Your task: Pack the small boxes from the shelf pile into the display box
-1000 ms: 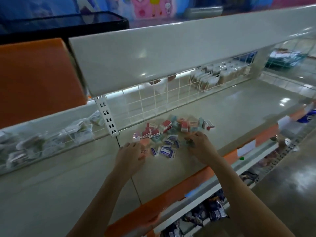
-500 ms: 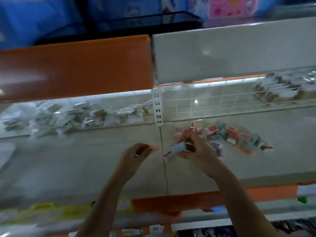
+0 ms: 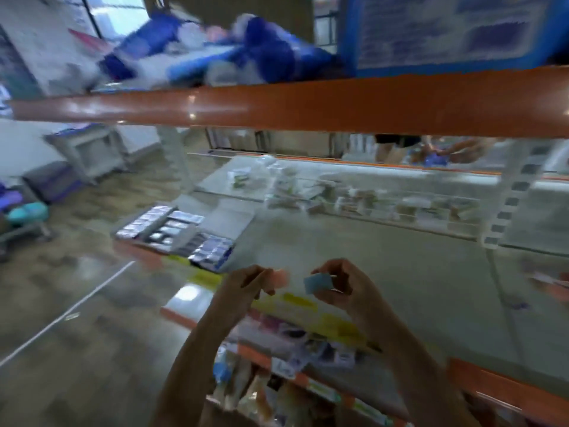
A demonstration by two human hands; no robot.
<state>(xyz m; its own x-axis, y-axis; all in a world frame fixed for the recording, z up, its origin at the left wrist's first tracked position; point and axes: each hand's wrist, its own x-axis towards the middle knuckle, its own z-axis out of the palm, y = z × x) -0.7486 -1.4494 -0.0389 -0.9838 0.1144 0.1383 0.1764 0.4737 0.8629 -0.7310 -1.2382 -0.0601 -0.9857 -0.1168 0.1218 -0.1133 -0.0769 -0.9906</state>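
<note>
Orange metal trims a long upper shelf edge (image 3: pixel 308 103) running across the whole blurred view, with blue and white soft packages (image 3: pixel 215 53) heaped above it. Below it lies a wide pale grey shelf (image 3: pixel 385 272), its front edge carrying yellow price labels (image 3: pixel 298 300). Along the back of this shelf a wire divider (image 3: pixel 400 208) fronts a row of small pale packets, too blurred to identify. At the shelf's left end sits an open display box (image 3: pixel 175 232) holding rows of silvery and dark blue packs. Brownish glossy floor (image 3: pixel 77 303) fills the left side.

Two bare forearms reach up from the bottom. The left hand (image 3: pixel 243 288) has its fingers curled, pinching a small pinkish box (image 3: pixel 280 277) at the fingertips. The right hand (image 3: pixel 345 285), just beside it, is curled round a small light blue box (image 3: pixel 317 283), held between thumb and fingers. Both boxes are in the air over the shelf's front edge, to the right of the display box and apart from it.
</note>
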